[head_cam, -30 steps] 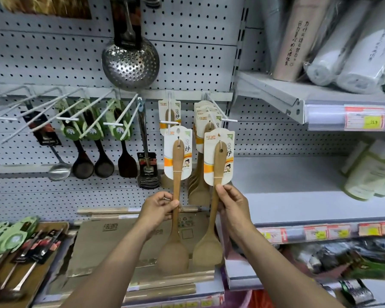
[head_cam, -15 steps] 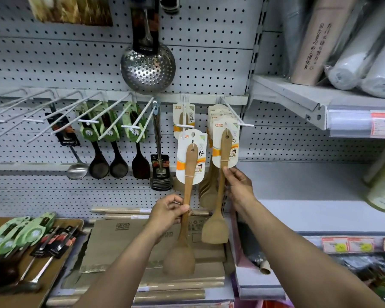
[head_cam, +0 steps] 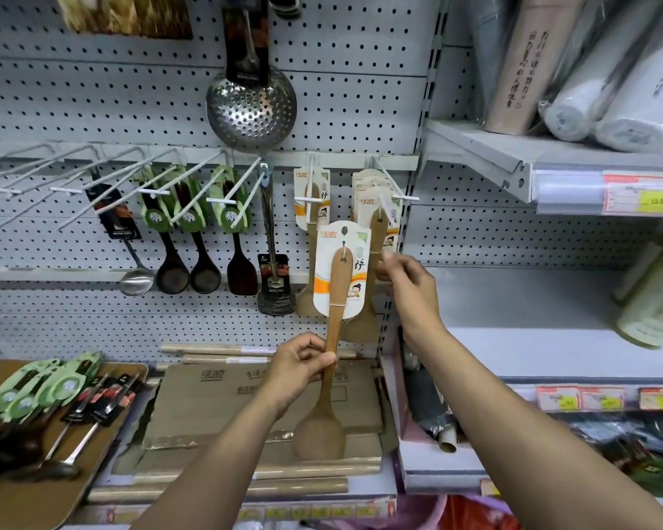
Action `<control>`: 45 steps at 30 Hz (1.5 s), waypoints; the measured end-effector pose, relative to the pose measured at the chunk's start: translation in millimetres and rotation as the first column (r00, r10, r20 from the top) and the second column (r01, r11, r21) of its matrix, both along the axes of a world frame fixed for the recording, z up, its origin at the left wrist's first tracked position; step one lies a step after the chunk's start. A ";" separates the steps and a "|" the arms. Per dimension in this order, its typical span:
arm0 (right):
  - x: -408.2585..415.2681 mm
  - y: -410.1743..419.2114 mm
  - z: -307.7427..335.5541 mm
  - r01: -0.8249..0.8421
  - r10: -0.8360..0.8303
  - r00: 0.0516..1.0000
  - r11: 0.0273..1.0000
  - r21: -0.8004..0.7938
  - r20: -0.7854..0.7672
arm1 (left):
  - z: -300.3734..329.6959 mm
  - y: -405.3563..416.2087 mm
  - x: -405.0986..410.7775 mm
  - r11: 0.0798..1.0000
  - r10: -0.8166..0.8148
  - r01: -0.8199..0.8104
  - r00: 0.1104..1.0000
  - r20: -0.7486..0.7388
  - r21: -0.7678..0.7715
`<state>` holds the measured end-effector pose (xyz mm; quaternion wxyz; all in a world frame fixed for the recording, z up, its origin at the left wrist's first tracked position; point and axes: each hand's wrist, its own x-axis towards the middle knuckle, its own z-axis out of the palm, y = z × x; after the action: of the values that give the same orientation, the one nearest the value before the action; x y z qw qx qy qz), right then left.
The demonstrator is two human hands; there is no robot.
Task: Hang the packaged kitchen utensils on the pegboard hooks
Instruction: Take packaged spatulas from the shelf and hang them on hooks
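**Two carded spatulas, one nearly at the hook**

Head view — the only one. Left hand (head_cam: pixel 297 371) curled round the handle of a wooden spatula (head_cam: pixel 332 338), held upright in front of the pegboard (head_cam: pixel 360 109), blade down, backing card (head_cam: pixel 341 269) at the top, well below the hooks. Right hand (head_cam: pixel 408 281) raised further, fingers pinching a second spatula (head_cam: pixel 377 231) by its upper handle, just under its card, close beneath the right hook (head_cam: pixel 393 185) where a stack of like cards already hangs. Left of that, a hook (head_cam: pixel 310 185) carrying a single carded spatula.

Handling, as a judgement: light, stiff wood, dry and not slippery, unlikely to break; the thin card likely the weak part, bending or tearing at its hang hole. Best held on the handle near the card, to steer the hole onto the hook tip without swinging the blade.

Hard to make out: the second spatula's blade — lost behind the front card and the hanging stack. Right fingertips blurred, so exact contact unclear. Whether the card's hole has met the hook cannot be told.
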<state>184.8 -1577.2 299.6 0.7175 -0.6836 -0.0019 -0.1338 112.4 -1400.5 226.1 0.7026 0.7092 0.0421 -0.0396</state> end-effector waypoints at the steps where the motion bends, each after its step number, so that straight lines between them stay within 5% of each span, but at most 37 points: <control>1: -7.1 2.3 6.9 -0.034 0.034 0.999 0.999 0.009 0.038 | -0.1 -3.8 -2.1 1.000 -0.007 0.007 1.000 0.007 -0.007; 13: -27.9 -22.6 39.3 0.052 -0.066 0.984 0.995 0.086 0.167 | 8.7 -47.9 -4.4 0.998 -0.057 0.057 0.997 0.061 0.002; 45: 85.5 -9.4 71.7 0.030 -0.041 0.997 0.987 -0.155 -0.063 | 4.8 -60.0 130.8 0.986 -0.083 0.080 0.997 0.012 0.149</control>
<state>270.3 -1586.6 371.3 0.6597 -0.7410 0.0236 -0.1234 243.2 -1460.5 230.9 0.6459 0.7611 0.0096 -0.0586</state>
